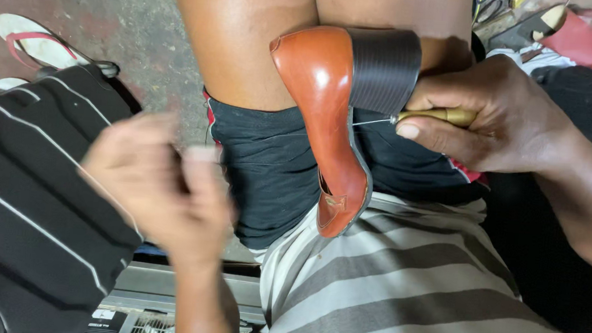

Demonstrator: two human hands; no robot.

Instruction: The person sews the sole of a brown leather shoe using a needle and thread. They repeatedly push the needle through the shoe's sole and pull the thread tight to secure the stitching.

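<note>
Nearest the camera, the left hand (159, 183) is raised over the lap, blurred, its thumb and fingers pressed together as if pinching something very thin; a pale thread seems to run from it, but what sits between the fingertips cannot be told. Below it lies the grey-and-white striped cloth (399, 290) across the person's lap, and to the left a black bag with thin white stripes (16, 185). Just beyond the striped cloth, the reddish-brown glossy leather high-heeled shoe (328, 126) stands sole-up between the person's knees, against the black shorts (267, 164), its toe pointing down toward the lap and its black ridged block heel (384, 68) uppermost. The right hand (500, 116) is closed around the yellowish wooden handle of an awl (436, 115), thumb pressed along it, and the thin metal needle points into the edge of the sole just below the heel. Farther off, a white flip-flop sandal with red straps (36, 40) lies on the rough concrete floor (124, 8).
</note>
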